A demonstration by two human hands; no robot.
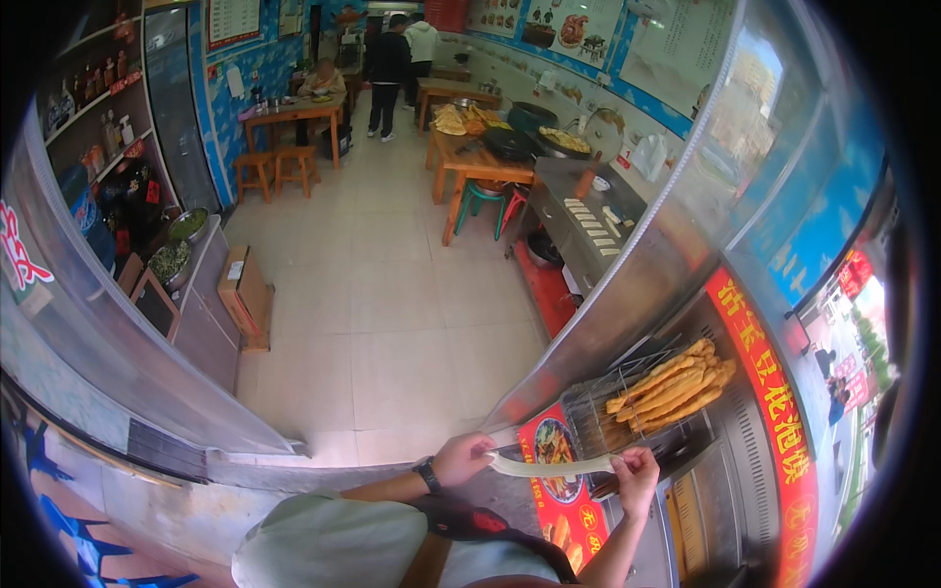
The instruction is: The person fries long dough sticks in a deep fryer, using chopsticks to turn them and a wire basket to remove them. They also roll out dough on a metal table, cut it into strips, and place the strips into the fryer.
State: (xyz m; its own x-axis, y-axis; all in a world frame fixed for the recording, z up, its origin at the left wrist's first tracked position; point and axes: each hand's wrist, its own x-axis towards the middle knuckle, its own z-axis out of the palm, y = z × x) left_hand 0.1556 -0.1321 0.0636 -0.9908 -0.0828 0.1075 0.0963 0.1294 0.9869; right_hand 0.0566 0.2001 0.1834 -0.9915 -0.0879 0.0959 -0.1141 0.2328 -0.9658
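A pale strip of raw dough (551, 467) is stretched between my two hands and sags slightly in the middle. My left hand (463, 459), with a dark watch (427, 475) on the wrist, pinches one end. At the other end, the fingers of my right hand (637, 474) grip the dough. Just beyond my right hand, golden fried dough sticks (673, 386) lie in a wire rack (595, 422). Below the strip, a red printed sign (566, 500) with food pictures is partly covered by it.
Further strips of dough (588, 226) lie on a steel counter (548, 176), near a rolling pin (587, 178). Flatbreads (452, 120) are stacked on a wooden table (478, 158). A clear plastic curtain (662, 287) hangs at right. Several people are inside the shop. A cardboard box (246, 298) stands at left.
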